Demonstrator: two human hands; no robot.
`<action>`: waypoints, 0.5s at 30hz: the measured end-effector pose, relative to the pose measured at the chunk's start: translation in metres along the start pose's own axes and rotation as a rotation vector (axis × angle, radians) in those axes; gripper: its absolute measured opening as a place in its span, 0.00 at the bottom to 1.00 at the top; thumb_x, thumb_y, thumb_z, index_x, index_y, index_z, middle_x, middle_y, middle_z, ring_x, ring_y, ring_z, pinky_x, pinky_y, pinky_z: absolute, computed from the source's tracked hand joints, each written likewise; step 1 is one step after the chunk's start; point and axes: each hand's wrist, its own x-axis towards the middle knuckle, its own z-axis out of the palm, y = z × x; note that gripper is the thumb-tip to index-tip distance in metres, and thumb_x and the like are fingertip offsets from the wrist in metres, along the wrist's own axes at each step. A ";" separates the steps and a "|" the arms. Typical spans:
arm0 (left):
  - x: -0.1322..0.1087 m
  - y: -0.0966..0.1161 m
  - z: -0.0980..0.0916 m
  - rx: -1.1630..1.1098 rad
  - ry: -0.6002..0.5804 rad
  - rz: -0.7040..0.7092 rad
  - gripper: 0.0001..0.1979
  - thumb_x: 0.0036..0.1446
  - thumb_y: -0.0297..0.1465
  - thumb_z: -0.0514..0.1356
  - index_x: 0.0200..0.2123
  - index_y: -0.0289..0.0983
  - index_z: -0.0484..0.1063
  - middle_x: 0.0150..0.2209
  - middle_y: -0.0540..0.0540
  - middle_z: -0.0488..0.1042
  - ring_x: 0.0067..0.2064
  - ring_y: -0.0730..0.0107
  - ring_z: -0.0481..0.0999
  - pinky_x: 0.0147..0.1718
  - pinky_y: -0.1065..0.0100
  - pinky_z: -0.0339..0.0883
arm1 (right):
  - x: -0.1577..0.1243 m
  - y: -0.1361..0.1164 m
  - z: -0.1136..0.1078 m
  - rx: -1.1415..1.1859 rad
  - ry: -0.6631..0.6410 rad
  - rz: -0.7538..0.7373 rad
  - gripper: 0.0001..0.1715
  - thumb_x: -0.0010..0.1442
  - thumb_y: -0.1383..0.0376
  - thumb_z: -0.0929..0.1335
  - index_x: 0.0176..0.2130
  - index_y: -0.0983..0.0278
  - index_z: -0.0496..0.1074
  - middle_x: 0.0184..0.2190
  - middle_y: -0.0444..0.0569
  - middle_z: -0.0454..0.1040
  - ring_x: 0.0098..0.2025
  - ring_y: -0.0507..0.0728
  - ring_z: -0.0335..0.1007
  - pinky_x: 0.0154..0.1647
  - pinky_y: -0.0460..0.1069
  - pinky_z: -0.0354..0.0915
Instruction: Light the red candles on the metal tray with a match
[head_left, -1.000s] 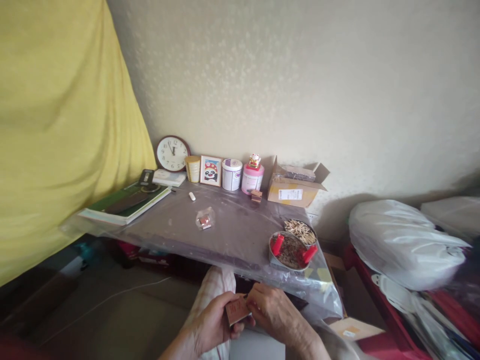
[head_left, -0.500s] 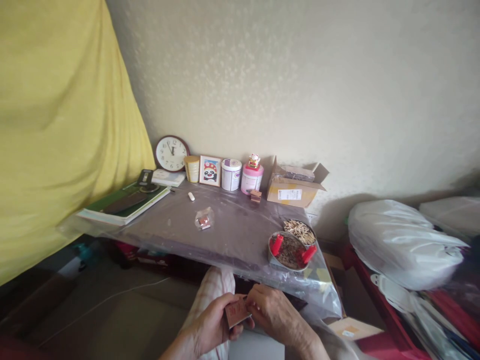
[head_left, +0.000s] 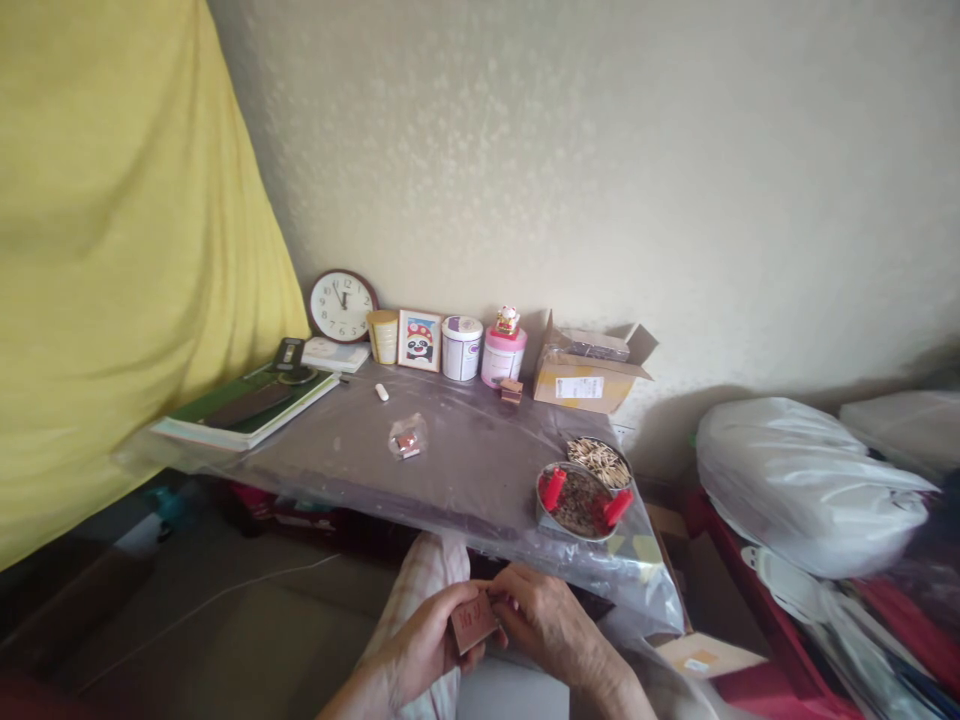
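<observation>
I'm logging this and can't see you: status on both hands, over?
Left hand holding small brown block, marked face showing. Right hand at block's right edge, grip unclear. Near edge of table just beyond; nothing visibly blocking.

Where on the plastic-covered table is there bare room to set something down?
The middle, between the clear plastic packet and the round silvery tin holding red tubes; also between the packet and the thick green book. Crowded: the back, from the round brown-rimmed clock to the open cardboard box.
</observation>
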 end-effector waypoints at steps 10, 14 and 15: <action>-0.001 0.000 0.002 0.014 0.040 -0.001 0.15 0.58 0.36 0.55 0.37 0.31 0.77 0.23 0.41 0.79 0.22 0.70 0.72 0.17 0.73 0.50 | 0.002 0.006 0.004 0.050 0.021 0.018 0.09 0.59 0.75 0.66 0.34 0.66 0.76 0.34 0.48 0.78 0.35 0.52 0.73 0.36 0.44 0.61; -0.003 0.001 0.003 0.020 0.033 0.007 0.16 0.58 0.37 0.57 0.40 0.30 0.77 0.24 0.41 0.80 0.24 0.69 0.74 0.18 0.72 0.50 | 0.001 0.009 0.005 0.083 0.044 0.024 0.09 0.60 0.73 0.66 0.34 0.64 0.76 0.34 0.47 0.78 0.36 0.52 0.73 0.37 0.44 0.61; -0.003 0.001 0.003 0.022 0.029 0.011 0.17 0.58 0.37 0.57 0.42 0.30 0.76 0.25 0.40 0.80 0.24 0.69 0.74 0.18 0.72 0.51 | 0.000 0.010 0.006 0.087 0.061 0.023 0.08 0.60 0.73 0.66 0.34 0.64 0.75 0.33 0.46 0.78 0.35 0.52 0.73 0.36 0.44 0.61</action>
